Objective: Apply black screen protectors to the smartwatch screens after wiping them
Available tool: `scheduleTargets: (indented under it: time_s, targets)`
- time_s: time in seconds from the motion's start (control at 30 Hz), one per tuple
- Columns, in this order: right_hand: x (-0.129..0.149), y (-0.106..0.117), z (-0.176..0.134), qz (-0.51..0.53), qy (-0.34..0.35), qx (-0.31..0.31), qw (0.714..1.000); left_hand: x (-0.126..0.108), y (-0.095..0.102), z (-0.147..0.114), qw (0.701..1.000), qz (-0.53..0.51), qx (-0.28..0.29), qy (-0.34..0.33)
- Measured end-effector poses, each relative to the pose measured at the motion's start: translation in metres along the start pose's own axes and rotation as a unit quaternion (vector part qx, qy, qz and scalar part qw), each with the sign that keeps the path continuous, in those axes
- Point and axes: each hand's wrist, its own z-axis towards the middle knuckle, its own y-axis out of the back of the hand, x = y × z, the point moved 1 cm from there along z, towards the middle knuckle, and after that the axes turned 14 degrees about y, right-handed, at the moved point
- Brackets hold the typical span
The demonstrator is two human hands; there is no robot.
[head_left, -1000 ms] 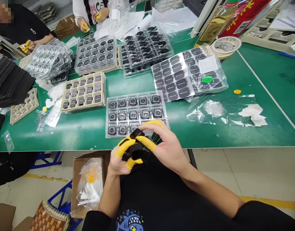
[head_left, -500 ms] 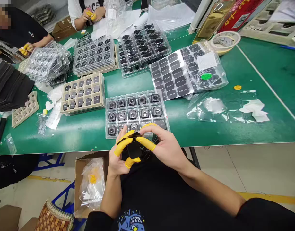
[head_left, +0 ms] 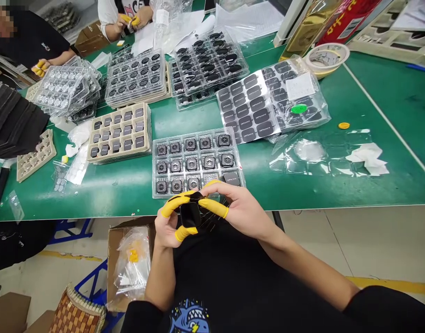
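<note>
My left hand (head_left: 166, 227), with yellow finger cots, grips a black rounded-square watch case (head_left: 190, 216) by its edges. Its dark, glossy flat side faces me. At the case's upper right, my right hand (head_left: 240, 209), also in yellow finger cots, pinches a thin dark piece (head_left: 197, 196); whether this is attached to the case I cannot tell. Below the right fingers hangs a dark, shiny sheet-like thing, partly hidden. Just beyond both hands lies a clear plastic tray (head_left: 242, 167) of square watch cases; one front pocket holds a flat dark piece (head_left: 231, 178).
Left stand beige trays (head_left: 119, 156) with dark square pieces. Behind are stacked clear trays (head_left: 205, 62) of round parts. Label sheets (head_left: 247, 108), a tape roll (head_left: 326, 58) and a clear empty-looking blister sheet (head_left: 332, 157) lie right. Two co-workers sit across; a carton (head_left: 114, 268) stands below.
The watch case has tilted and shifted slightly left with my left hand, so its glossy face shows more. My right hand stays close to the same spot, still pinching the dark piece.
</note>
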Motion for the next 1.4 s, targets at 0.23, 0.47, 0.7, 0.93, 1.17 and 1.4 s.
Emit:
scheduleTargets:
  time_s: [0.23,0.47,0.7,0.93,1.17,1.4]
  targets:
    - [-0.003,-0.002,-0.001,-0.018,0.014,0.008,1.0,-0.004,-0.004,0.009,0.999,-0.054,-0.002,0.002]
    - [-0.002,-0.003,-0.006,-0.143,0.104,-0.016,0.984,0.003,0.001,0.004,0.996,0.037,-0.072,-0.041]
    - [0.006,0.003,0.0,-0.293,0.161,0.031,0.942,-0.005,0.001,0.006,0.985,0.137,-0.055,-0.093]
    - [0.01,0.001,0.007,-0.261,0.155,0.053,0.951,-0.01,0.002,0.003,0.983,0.157,-0.043,-0.083]
    - [0.004,0.0,0.013,-0.099,0.051,0.075,0.991,-0.012,0.002,0.003,0.994,0.062,-0.058,-0.07]
    - [0.007,0.007,0.013,-0.178,0.087,0.077,0.977,-0.005,0.004,0.001,0.99,0.107,-0.054,-0.069]
